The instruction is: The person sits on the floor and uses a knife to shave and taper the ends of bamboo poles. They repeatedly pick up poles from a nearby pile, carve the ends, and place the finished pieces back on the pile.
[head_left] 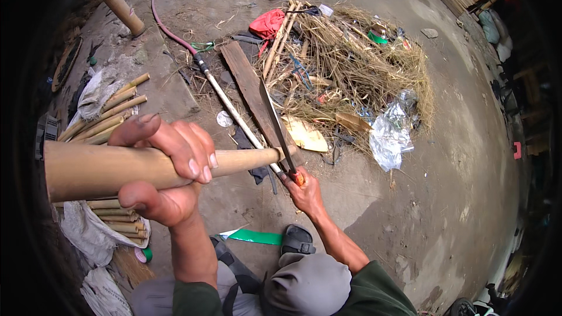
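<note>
My left hand point(175, 161) is closed around a thick bamboo pole point(111, 169), which lies level across the view and looks slimmer toward its right end. My right hand point(304, 190) grips the orange handle of a saw point(275, 114), whose long dark blade points up and away. The blade crosses the pole close to its right end, with a short stub beyond it; the teeth are too fine to make out. Beneath that end lie a brown wooden plank point(249, 82) and a pale pipe point(234, 111) joined to a reddish hose point(158, 14).
Dry straw point(363, 52) mixed with plastic scraps is heaped ahead, beside a red bag point(267, 23). Cut bamboo pieces point(114, 114) and white sacks point(85, 228) lie at the left. An upright bamboo post point(114, 0) stands far left. Green tape point(254, 236) lies near my sandal point(298, 239).
</note>
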`<action>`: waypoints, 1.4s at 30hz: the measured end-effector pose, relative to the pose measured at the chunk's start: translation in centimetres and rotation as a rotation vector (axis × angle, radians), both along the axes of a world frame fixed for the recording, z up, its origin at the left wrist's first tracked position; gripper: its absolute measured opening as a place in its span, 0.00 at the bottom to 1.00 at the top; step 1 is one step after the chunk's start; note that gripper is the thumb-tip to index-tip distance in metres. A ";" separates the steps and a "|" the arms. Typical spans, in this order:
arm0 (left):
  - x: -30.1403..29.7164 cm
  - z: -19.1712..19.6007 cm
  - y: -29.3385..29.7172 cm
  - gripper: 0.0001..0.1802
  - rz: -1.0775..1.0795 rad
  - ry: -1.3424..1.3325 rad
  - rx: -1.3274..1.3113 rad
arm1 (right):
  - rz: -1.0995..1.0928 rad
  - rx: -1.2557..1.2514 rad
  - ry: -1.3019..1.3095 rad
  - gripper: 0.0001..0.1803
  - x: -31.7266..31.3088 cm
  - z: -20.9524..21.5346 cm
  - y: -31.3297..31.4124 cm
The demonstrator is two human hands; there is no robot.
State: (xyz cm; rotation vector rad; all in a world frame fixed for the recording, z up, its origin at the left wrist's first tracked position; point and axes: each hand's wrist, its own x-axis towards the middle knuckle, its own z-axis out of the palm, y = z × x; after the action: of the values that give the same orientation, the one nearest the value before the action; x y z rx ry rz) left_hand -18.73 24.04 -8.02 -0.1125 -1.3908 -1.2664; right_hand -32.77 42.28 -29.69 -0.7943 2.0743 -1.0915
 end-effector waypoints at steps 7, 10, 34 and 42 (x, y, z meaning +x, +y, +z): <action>0.1 0.0 0.1 0.45 0.030 -0.023 0.052 | -0.008 0.056 0.017 0.11 -0.7 -3.2 0.8; 0.2 -0.1 -0.1 0.44 -0.009 0.066 0.037 | -0.085 0.199 -0.034 0.12 -0.4 -5.3 2.0; 3.0 0.5 2.6 0.16 0.400 -0.054 0.196 | 0.033 0.014 0.106 0.13 -0.3 -1.7 0.6; 2.9 0.3 2.2 0.13 0.193 -0.058 0.096 | 0.055 -0.368 0.174 0.17 -0.2 -1.6 1.7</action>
State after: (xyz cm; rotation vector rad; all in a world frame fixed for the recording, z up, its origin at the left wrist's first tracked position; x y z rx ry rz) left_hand -15.86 26.28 -7.71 0.1223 -1.3536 -1.1801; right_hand -32.93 44.01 -31.33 -1.1528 2.0016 -1.4407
